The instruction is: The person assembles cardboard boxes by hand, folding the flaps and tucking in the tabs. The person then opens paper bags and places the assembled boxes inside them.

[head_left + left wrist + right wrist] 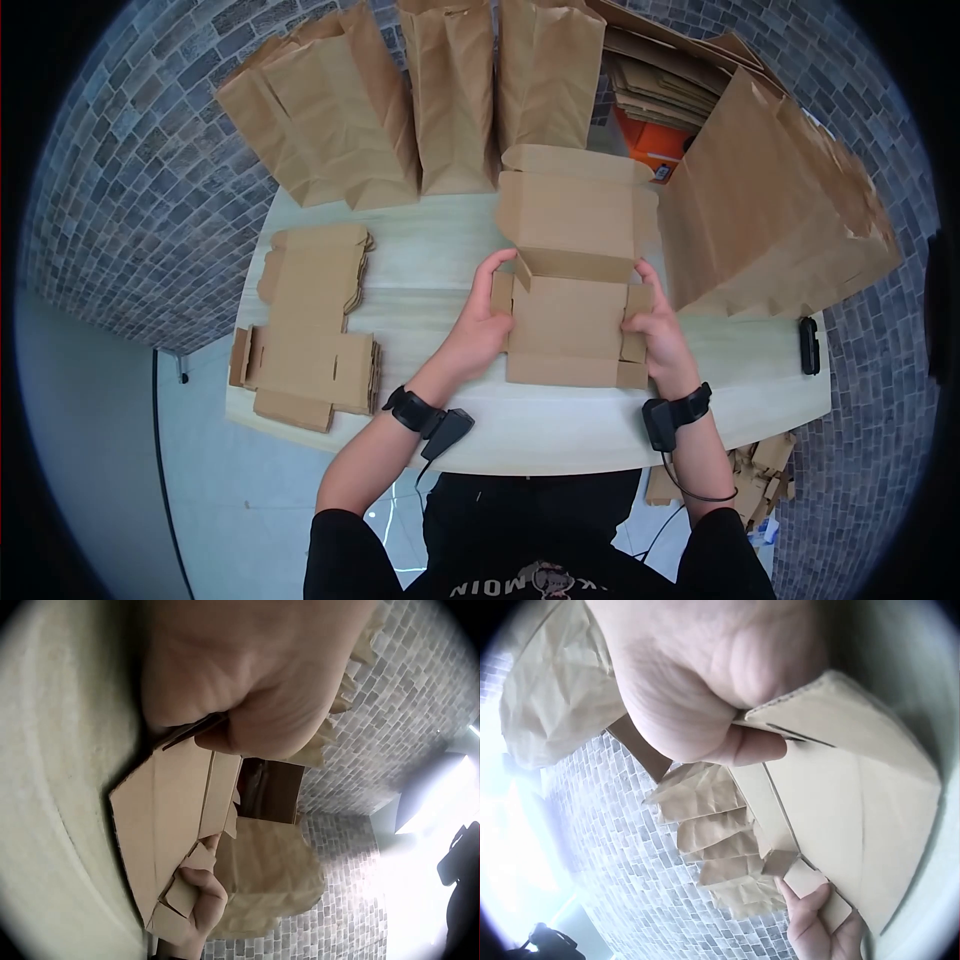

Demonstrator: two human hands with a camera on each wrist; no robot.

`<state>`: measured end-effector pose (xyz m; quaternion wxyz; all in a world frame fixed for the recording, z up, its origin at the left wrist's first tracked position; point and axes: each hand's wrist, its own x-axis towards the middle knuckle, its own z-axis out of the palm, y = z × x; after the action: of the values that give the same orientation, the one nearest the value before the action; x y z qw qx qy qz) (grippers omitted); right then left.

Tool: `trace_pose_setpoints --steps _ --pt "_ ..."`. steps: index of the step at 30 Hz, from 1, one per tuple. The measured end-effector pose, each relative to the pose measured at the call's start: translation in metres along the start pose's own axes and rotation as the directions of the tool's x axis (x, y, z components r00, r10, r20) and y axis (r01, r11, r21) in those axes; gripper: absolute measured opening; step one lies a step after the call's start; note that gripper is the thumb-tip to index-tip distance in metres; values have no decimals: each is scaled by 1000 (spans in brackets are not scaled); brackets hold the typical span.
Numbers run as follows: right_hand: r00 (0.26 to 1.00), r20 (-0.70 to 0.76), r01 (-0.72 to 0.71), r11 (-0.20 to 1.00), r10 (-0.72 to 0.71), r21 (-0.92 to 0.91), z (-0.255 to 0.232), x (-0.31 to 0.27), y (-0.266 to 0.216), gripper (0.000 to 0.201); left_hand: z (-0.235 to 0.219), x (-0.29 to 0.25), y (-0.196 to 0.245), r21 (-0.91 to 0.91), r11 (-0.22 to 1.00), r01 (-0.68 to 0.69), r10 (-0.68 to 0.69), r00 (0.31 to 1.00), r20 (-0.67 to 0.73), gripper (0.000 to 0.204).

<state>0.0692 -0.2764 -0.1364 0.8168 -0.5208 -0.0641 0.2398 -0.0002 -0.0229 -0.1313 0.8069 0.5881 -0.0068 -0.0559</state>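
A partly folded cardboard box (567, 318) lies at the middle of the table, its back wall raised and its wide lid panel (580, 205) tilted up behind. My left hand (482, 325) grips the box's left side, thumb over the side flap and fingers around the outside. On the opposite side my right hand (660, 330) holds the right flap (636, 325) the same way, thumb inside. In the right wrist view the right thumb (756, 746) presses beside a slot in the cardboard. The left wrist view shows the left hand (240, 682) pinching a folded edge.
A stack of flat cardboard blanks (300, 320) lies at the table's left. Several brown paper bags (330, 120) stand along the back, and a large one (770, 210) stands at the right. A small black object (809, 345) sits near the right edge. More cardboard (765, 470) is below the table.
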Motion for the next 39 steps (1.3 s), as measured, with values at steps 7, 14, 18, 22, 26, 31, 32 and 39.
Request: trace_pose_setpoints --steps 7,14,18,22,26,31,32,39 --pt "998 -66 -8 997 13 83 -24 10 13 62 2 4 -11 -129 991 20 -38 990 -138 76" --pt "997 16 -75 896 76 437 -9 9 -4 34 -13 13 -14 -567 819 87 -100 995 8 33" --pt "991 17 -122 818 136 562 -4 12 -5 32 2 8 -15 -316 944 96 -146 980 -138 32" --pt "992 126 -65 905 13 421 -7 15 4 31 0 7 -15 -252 960 123 -151 984 -94 28" --pt "1000 -11 17 984 -15 177 -2 11 8 32 3 8 -17 -169 981 99 -122 984 -128 27" --pt "992 -18 -102 885 124 453 4 6 -10 44 -4 9 -33 -46 999 27 -34 987 -159 26" --pt "989 23 -135 852 143 505 -2 7 -9 48 -2 8 -29 -113 993 46 -65 984 -168 26" --pt "983 57 -168 744 172 647 0 7 -12 61 -2 7 -24 -205 976 70 -112 974 -199 25"
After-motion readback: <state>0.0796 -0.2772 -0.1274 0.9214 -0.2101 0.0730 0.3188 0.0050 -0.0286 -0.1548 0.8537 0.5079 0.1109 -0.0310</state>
